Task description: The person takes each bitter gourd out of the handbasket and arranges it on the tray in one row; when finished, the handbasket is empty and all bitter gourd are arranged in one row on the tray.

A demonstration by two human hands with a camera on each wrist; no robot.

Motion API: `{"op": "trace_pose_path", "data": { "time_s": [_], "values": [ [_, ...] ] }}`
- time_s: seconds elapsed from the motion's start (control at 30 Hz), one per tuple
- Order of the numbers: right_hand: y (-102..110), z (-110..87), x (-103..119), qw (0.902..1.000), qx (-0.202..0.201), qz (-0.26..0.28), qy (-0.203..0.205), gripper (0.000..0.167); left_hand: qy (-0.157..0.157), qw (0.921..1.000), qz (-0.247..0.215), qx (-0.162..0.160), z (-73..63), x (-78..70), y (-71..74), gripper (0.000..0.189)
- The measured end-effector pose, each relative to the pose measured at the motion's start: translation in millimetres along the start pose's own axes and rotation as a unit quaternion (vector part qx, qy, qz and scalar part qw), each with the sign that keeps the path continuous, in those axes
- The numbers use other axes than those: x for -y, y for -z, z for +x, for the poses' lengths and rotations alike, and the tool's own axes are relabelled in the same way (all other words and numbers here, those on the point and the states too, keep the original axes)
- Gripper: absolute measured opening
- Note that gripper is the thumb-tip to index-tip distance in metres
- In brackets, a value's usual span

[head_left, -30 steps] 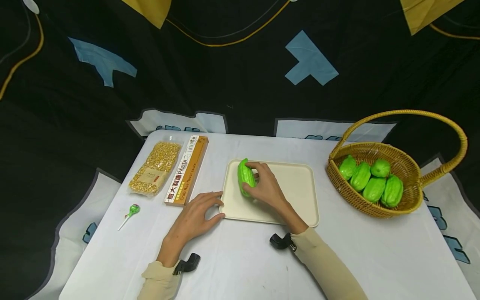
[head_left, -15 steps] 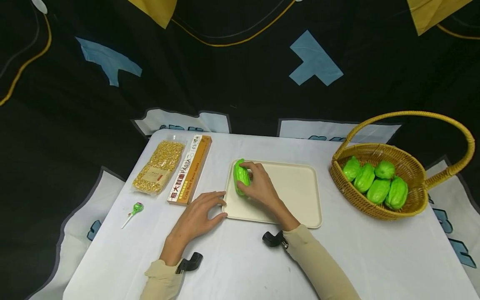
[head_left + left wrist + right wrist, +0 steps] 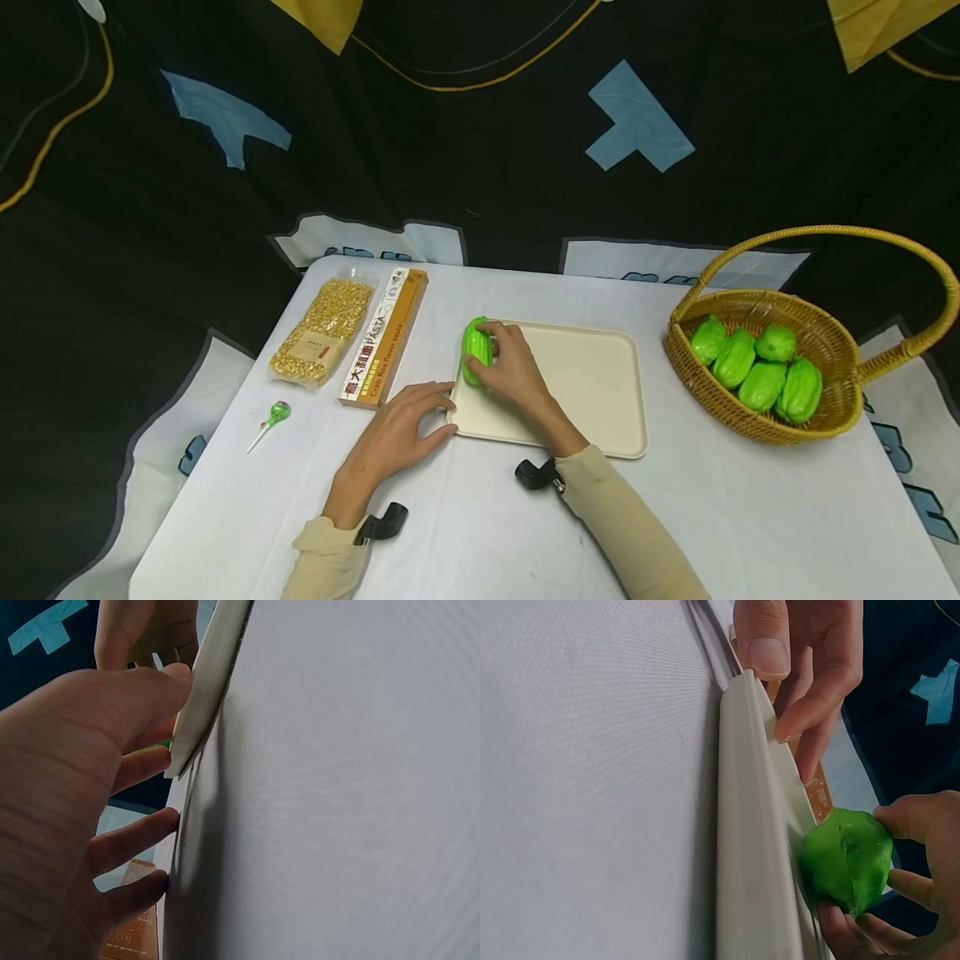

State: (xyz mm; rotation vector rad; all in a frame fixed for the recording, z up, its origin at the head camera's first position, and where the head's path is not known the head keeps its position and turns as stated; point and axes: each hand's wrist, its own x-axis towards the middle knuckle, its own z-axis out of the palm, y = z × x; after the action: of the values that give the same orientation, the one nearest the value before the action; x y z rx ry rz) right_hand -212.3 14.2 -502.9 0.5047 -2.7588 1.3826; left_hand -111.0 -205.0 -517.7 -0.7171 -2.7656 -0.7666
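Note:
On the left end of a cream tray (image 3: 577, 383) lies a bright green ridged fruit (image 3: 476, 350), lengthwise toward the back. My right hand (image 3: 517, 371) grips it from the right, thumb nearer me and fingers farther off. In the right wrist view the fruit's (image 3: 847, 859) blunt end sits between thumb and fingers, close against the tray's surface. My left hand (image 3: 397, 433) rests at the tray's front left corner with fingers spread. Its thumb (image 3: 176, 679) touches the tray's rim (image 3: 206, 690), and two lower fingers reach down beside it.
A wicker basket (image 3: 686, 354) with a tall handle holds several similar green fruits (image 3: 761, 385) at the right. Left of the tray lie a pasta box (image 3: 386, 337), a bag of corn kernels (image 3: 322, 333) and a lollipop (image 3: 270, 425). A dark curtain (image 3: 465, 167) hangs behind the table.
My right hand has shifted the green fruit leftward across the tray to its left edge. My left hand keeps its place at the tray corner. The head view has turned slightly.

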Motion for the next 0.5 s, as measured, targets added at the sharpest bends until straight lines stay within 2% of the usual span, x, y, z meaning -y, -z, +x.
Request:
{"op": "trace_pose_path", "data": {
  "time_s": [0.23, 0.5],
  "values": [
    [-2.5, 1.2, -0.6, 0.9999, 0.003, 0.009, -0.014, 0.06, 0.017, 0.9997, 0.003, 0.015, 0.2, -0.3, -0.2, 0.027],
    [-0.1, -0.3, -2.3, 0.9997, 0.006, -0.015, -0.02, 0.066, 0.006, 0.9999, 0.004, 0.007, 0.9, 0.1, -0.3, 0.029]
  ]
}}
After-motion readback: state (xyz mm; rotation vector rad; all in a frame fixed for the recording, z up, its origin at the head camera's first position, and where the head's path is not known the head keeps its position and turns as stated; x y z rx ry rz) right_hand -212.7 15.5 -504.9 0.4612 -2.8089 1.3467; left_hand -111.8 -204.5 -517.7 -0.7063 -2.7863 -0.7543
